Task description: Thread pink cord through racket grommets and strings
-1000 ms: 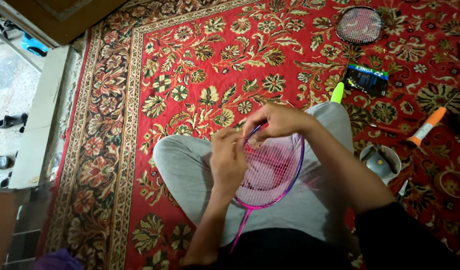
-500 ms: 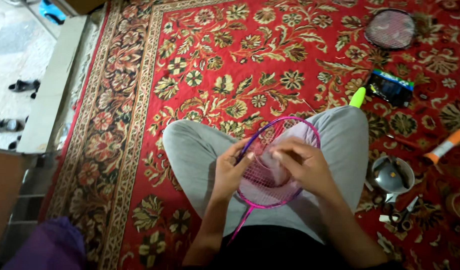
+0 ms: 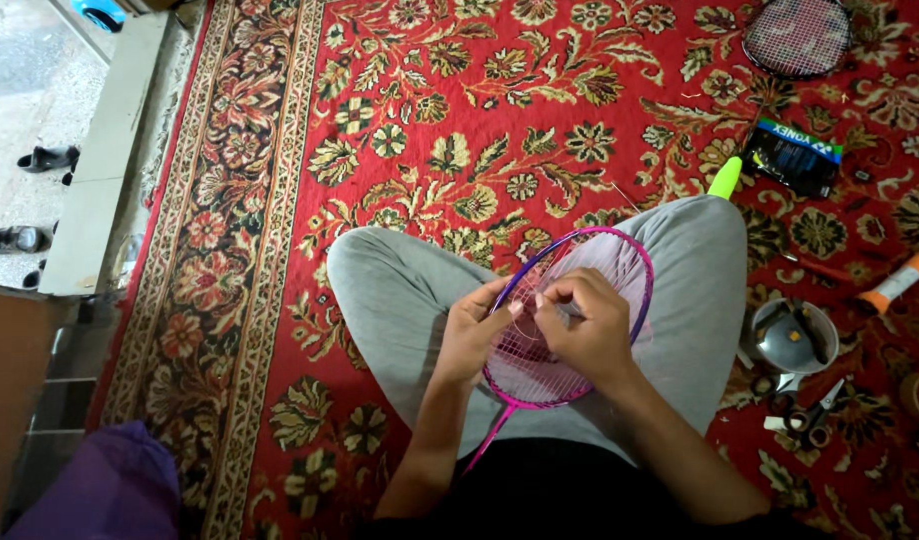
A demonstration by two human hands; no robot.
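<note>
Pink racket (image 3: 580,300) on lap, left hand (image 3: 475,335) gripping frame, right hand (image 3: 585,325) pinching string

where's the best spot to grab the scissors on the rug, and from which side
Probably by the looped handles. The scissors lie flat on the red rug, right of the person's knee, just below the round metal tin. The handle end points toward the person, the blades up and right. Coming from the near side, the right hand would stay off the tips.

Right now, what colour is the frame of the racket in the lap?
Purple at the top, shading to pink near the shaft: racket, head view.
</note>
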